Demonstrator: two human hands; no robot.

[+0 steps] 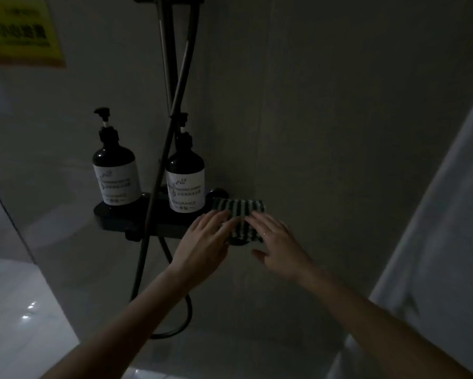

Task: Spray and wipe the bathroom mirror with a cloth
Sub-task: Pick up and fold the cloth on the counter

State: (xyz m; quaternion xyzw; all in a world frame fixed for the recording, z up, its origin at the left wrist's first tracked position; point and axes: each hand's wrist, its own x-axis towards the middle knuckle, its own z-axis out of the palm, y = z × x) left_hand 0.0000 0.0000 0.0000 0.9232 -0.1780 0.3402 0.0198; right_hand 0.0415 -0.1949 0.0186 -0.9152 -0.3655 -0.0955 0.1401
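Note:
A dark-and-light striped cloth (240,212) is draped over the right end of a black shower shelf (120,217), hanging down its front. My left hand (205,242) has straight fingers lying on the cloth's left part. My right hand (276,242) rests its straight fingers on the cloth's right part, thumb spread below. No mirror or spray bottle is in view. The room is very dim.
Two dark pump bottles (116,176) (185,181) with white labels stand on the shelf. A shower rail and hose (172,99) run up and down in front of them. A yellow sign (19,31) hangs top left. A pale wall or door edge (435,242) stands at right.

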